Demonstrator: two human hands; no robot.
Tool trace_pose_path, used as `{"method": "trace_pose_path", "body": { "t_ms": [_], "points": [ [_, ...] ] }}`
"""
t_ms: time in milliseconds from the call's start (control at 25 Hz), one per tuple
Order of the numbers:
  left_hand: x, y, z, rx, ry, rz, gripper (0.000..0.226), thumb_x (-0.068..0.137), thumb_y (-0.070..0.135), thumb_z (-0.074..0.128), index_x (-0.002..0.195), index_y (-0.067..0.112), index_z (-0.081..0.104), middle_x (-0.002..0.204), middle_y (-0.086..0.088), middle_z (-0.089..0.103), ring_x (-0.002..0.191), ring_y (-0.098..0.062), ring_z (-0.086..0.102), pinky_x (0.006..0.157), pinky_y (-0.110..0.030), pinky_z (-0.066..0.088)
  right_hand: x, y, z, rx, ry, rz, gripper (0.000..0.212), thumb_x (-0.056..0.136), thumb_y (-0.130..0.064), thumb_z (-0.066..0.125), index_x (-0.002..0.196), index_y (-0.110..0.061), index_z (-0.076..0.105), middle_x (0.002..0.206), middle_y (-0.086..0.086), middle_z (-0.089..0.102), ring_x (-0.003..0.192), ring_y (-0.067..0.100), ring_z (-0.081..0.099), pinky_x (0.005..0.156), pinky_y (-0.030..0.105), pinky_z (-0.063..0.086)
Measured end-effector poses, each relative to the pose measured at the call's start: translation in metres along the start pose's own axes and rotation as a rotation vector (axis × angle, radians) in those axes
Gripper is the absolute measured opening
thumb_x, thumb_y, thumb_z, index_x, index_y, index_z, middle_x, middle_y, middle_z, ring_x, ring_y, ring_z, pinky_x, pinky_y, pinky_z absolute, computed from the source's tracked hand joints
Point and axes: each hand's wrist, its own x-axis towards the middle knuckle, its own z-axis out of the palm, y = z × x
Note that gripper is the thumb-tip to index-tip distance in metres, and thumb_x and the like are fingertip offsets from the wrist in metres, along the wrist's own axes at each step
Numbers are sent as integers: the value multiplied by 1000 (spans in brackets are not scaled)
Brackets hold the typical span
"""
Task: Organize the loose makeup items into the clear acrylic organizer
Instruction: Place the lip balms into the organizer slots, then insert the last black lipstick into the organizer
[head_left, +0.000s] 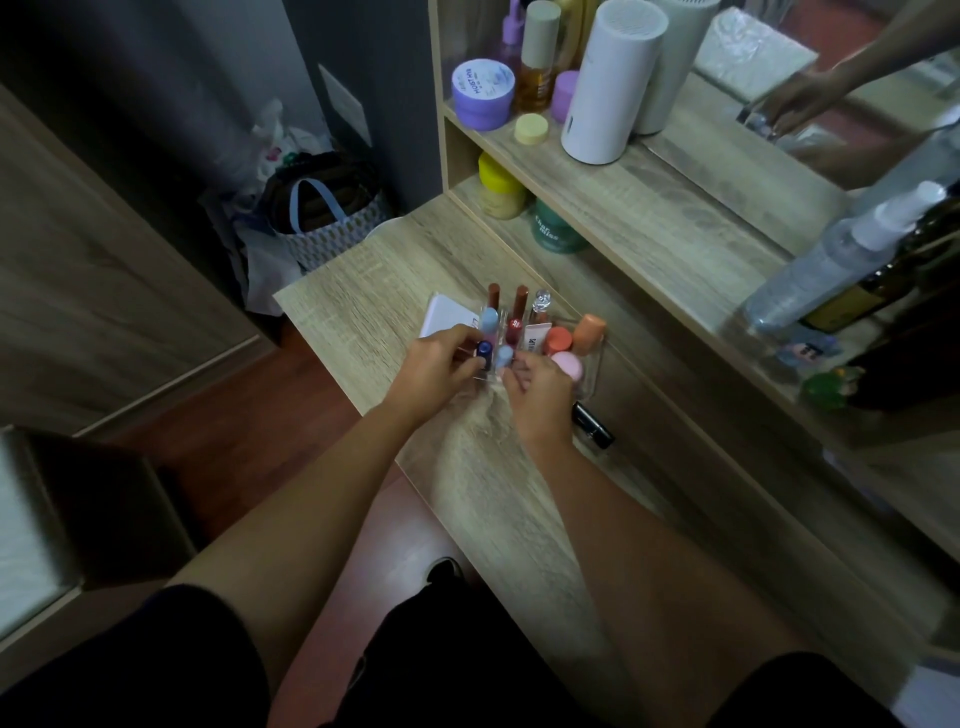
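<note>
Organizer (589, 382) on desk (363, 291), mostly filled: lip tubes, orange caps, pink cap upright inside. Left hand (436, 366) pinches dark blue tube (484, 353) at organizer's near-left corner. Right hand (537, 387), fingers curled at organizer's front edge; grip unclear. Black tube (592, 423) lies loose just right of organizer. Judgement: nearly done.

Your left hand (441, 366) and right hand (540, 395) are bare, without rings or watch. Your forearms are uncovered. Short black sleeves (171, 660) end near your elbows.
</note>
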Motion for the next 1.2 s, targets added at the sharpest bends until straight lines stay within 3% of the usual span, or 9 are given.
{"method": "trace_pose_path", "body": {
  "t_ms": [200,400,520,640,800,920,1000,1120,1200],
  "points": [
    [-9,3,2,-30,60,-66,25,82,10,65,105,7,56,96,-13,69,76,-17,64,76,-29,54,-7,3,-10,-83,30,-8,27,85,-7,62,111,-5,63,100,18,70,91,28,65,83,43,57],
    [-47,11,29,44,174,-29,8,86,9,59,90,2,57,84,-17,64,76,-31,60,70,-39,48,-30,12,-26,-267,81,-40,26,86,-8,58,111,-5,59,112,18,62,103,32,56,89,35,45],
    [-72,8,53,100,6,24,24,89,9,56,111,1,59,112,-22,64,104,-34,60,90,-34,42,-43,23,-35,-409,168,36,34,83,-13,57,117,-8,53,121,15,56,112,31,49,96,37,38],
    [-89,-3,72,230,-131,20,44,92,19,53,132,2,45,142,-21,45,134,-34,39,112,-38,30,-47,40,-48,-474,162,114,39,81,-16,58,119,-9,49,123,14,54,117,29,47,100,37,36],
    [-100,-16,84,394,-182,11,54,96,28,46,141,4,29,152,-19,28,143,-35,21,114,-46,25,-43,55,-58,-446,99,148,36,86,-11,57,122,-10,53,124,13,58,115,29,52,96,35,42],
    [-99,-19,81,432,-210,50,56,96,30,44,142,4,26,153,-18,26,143,-34,19,115,-45,24,-45,55,-62,-315,72,88,36,86,-8,56,122,-13,58,119,12,62,107,27,57,91,32,45],
    [-99,-20,78,449,-216,84,56,96,30,45,142,3,26,153,-19,26,143,-34,19,116,-44,23,-46,50,-64,-42,41,65,38,86,-5,57,124,-11,56,115,10,65,100,22,62,89,32,50],
    [-100,-17,76,445,-204,103,56,95,28,47,141,1,29,151,-22,28,142,-36,22,116,-45,24,-38,39,-64,215,-22,77,42,86,-6,60,127,-9,53,105,0,64,82,2,60,72,1,47],
    [-100,-15,76,440,-204,96,56,95,27,47,140,0,29,151,-23,28,142,-37,22,116,-45,25,-28,30,-61,340,-41,109,39,86,-4,61,124,-8,55,98,-4,64,78,-6,58,65,-4,45]
  ]
}}
